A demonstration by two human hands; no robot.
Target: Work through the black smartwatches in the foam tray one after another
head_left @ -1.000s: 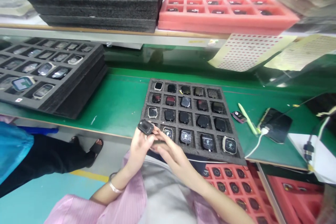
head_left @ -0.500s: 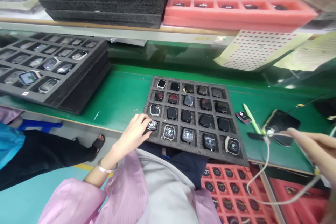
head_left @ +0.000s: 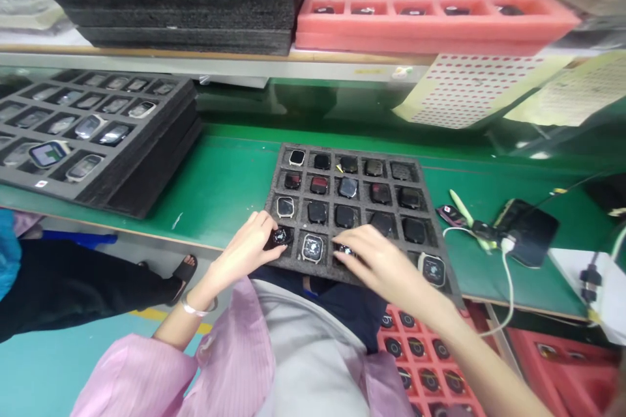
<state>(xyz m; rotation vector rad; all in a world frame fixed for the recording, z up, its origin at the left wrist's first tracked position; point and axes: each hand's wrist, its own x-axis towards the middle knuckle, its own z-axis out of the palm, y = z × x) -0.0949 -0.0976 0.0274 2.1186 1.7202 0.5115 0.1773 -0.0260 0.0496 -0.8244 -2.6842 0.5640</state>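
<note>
A dark grey foam tray (head_left: 304, 265) with rows of square compartments lies at the front of the green bench, smartwatches in its cells. My left hand (head_left: 250, 239) pinches a black smartwatch (head_left: 280, 236) by its sides in the front left compartment; its screen is lit. My right hand (head_left: 379, 255) reaches over the front row, thumb and fingers closed around another smartwatch (head_left: 346, 249), which they partly cover. Between the hands sits a light-framed smartwatch (head_left: 312, 248) with a lit dial. Another pale-framed smartwatch (head_left: 433, 270) lies tilted in the front right compartment.
Stacked black foam trays (head_left: 141, 189) with watches stand at left. A dark phone-like device (head_left: 531, 231), a white cable (head_left: 511, 280) and a light green pen-like tool (head_left: 460, 205) lie at right. Pink trays (head_left: 430, 45) sit on the shelf and below the bench (head_left: 405, 339). A person's leg (head_left: 98, 287) is at left.
My right hand has moved left from beside the cable to the tray's front row. The cable now rests by the dark device. My left hand stays at the front left watch, whose screen looks different.
</note>
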